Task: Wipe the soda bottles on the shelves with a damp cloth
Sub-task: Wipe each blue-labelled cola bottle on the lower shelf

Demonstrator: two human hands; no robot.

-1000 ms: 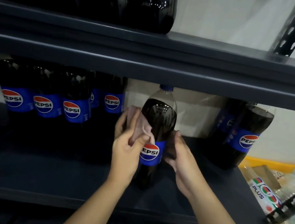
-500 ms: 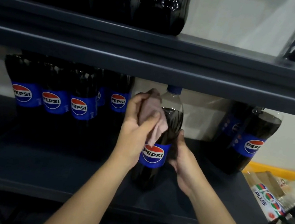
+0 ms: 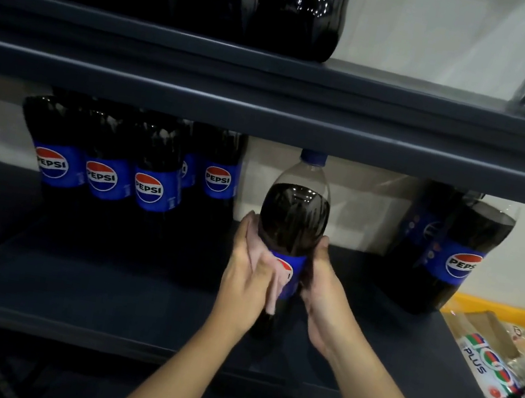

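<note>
The tall, dark, full plastic cola bottle (image 3: pixel 291 224) stands mid-shelf. The left hand (image 3: pixel 248 283) presses a pink damp cloth (image 3: pixel 275 288) against its label; the right hand (image 3: pixel 319 285) seemingly grips the waist. Heavy and slippery when wet; best held low.

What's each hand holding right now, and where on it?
Left hand presses the pink cloth against the Pepsi bottle at its label; right hand grips the bottle's right side at label height.
</note>
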